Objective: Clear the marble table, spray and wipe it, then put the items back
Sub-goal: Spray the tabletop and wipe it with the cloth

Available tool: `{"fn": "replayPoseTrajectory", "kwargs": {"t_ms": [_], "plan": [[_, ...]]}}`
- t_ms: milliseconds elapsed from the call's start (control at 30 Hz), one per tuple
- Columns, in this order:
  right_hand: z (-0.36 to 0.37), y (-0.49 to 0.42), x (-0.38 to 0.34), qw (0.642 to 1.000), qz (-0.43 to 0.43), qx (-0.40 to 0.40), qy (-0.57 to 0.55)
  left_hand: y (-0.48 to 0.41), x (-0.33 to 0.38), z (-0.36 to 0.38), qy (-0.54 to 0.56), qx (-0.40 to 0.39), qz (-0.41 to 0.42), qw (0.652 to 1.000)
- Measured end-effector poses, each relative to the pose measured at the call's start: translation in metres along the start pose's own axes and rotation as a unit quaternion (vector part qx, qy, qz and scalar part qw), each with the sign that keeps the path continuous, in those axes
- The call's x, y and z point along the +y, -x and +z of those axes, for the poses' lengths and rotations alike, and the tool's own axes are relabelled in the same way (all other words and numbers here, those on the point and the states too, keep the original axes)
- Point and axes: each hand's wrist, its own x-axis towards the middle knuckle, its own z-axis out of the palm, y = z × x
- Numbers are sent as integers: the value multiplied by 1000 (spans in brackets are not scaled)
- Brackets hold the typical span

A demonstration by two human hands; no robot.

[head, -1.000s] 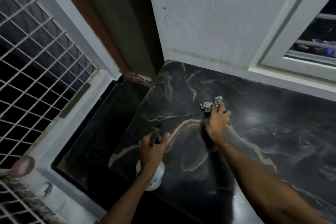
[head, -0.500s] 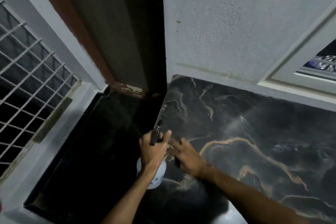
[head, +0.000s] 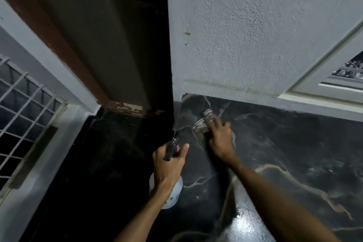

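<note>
My R hand (head: 221, 139) presses the cloth (head: 204, 124) flat, fingers spread, mid-frame at the marble table (head: 284, 153)'s top-left corner. Rest of slab lies right. L hand (head: 169, 165) grips spray bottle (head: 172, 192).

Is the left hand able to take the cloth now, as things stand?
Probably not. The left hand grips the spray bottle, so it is occupied, and the right hand presses the cloth on the marble table. The cloth lies near, with nothing between.
</note>
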Motion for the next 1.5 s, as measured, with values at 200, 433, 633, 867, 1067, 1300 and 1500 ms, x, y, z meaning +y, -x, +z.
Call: {"fn": "replayPoseTrajectory", "kwargs": {"t_ms": [200, 433, 633, 867, 1067, 1300, 1500], "plan": [[20, -19, -20, 990, -135, -41, 17, -21, 9, 7, -3, -7, 18, 1000], [14, -114, -49, 998, -13, -17, 51, -39, 4, 8, -23, 14, 45, 999], [-12, -97, 19, 997, 57, 16, 48, -39, 13, 19, -23, -5, 33, 999], [-15, -10, 70, 996, -72, -32, 32, -20, 46, 57, -29, -12, 34, 999], [-66, -5, 167, 984, 169, 45, 16, 4, 70, 100, -70, -16, 85, 994], [-81, 75, 246, 998, 41, 43, -23, 54, 92, 168, -53, -53, 54, 996], [-110, 101, 329, 978, 199, 53, -30, 95, 112, 233, -60, -74, 12, 995]]}}
